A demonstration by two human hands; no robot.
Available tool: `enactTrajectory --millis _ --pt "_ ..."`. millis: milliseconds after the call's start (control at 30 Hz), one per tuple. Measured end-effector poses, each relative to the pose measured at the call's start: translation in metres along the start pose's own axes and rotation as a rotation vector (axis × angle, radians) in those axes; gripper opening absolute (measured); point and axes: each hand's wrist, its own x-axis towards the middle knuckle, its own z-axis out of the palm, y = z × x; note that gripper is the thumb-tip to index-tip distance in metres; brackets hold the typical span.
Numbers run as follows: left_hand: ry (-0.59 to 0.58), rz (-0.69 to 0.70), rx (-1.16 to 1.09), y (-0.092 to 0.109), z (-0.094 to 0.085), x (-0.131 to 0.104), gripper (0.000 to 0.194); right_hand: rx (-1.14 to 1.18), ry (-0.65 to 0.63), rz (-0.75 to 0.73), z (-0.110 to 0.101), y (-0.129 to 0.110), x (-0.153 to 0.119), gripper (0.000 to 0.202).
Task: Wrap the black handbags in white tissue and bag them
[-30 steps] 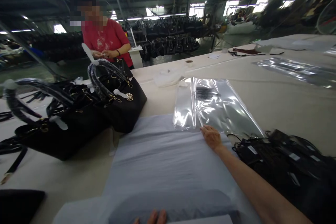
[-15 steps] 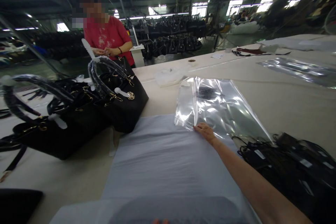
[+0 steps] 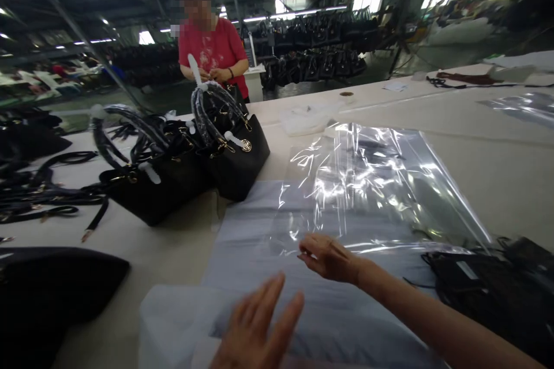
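My right hand (image 3: pixel 326 258) is closed in a pinch at the near edge of a clear plastic sheet (image 3: pixel 363 184), which is wrinkled and shiny. The sheet reaches over the upper part of pale tissue paper (image 3: pixel 246 242) spread on the table. My left hand (image 3: pixel 262 328) is over the near part of the tissue paper, fingers spread and slightly blurred, holding nothing. Under the near paper a dark shape shows through; I cannot tell what it is.
Black handbags (image 3: pixel 242 170) with wrapped handles stand at left, near loose black straps (image 3: pixel 47 196). A black piece (image 3: pixel 56 294) lies at the near left. Black items with tags (image 3: pixel 480 288) are piled at right. Across the table stands a person in red (image 3: pixel 212 49).
My right hand has drawn the plastic sheet's edge nearer, over the tissue paper. My left hand has risen into view from the bottom edge. The view has turned left.
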Motion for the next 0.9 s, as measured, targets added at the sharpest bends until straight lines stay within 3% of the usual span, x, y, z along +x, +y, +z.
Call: enactTrajectory --millis 67,100,167,233,300,367,433,600,700,900 --pt "-0.003 -0.029 -0.032 -0.023 -0.009 0.032 0.069 0.049 -0.015 -0.016 -0.005 -0.014 0.005 0.024" --pt "-0.061 -0.056 -0.062 -0.034 -0.009 0.047 0.062 0.064 -0.015 -0.010 -0.008 -0.019 0.007 0.024" --pt "-0.190 -0.071 -0.118 -0.051 -0.001 0.071 0.025 0.085 -0.014 0.030 -0.016 -0.025 0.010 0.019" --pt "-0.248 -0.071 -0.129 -0.061 0.010 0.084 0.022 0.089 -0.053 0.118 -0.025 -0.024 0.007 0.012" --pt "-0.217 -0.072 -0.098 -0.067 0.016 0.087 0.027 0.077 -0.141 0.237 -0.036 -0.019 -0.002 0.019" --pt "-0.191 -0.086 -0.082 -0.070 0.015 0.085 0.025 0.082 -0.236 0.360 -0.045 -0.015 -0.013 0.013" --pt "-0.230 -0.119 -0.100 -0.072 0.011 0.083 0.020 0.124 -0.274 0.475 -0.051 -0.012 -0.023 0.014" --pt "-0.347 -0.339 -0.257 -0.077 0.010 0.087 0.018 0.268 -0.149 0.769 -0.045 -0.014 -0.027 0.036" --pt "-0.389 -0.463 -0.472 -0.083 0.015 0.090 0.037 0.446 -0.143 0.802 -0.041 -0.014 -0.024 0.051" --pt "-0.434 -0.394 -0.885 -0.094 0.019 0.085 0.055 0.820 -0.281 0.841 -0.048 -0.014 -0.027 0.048"
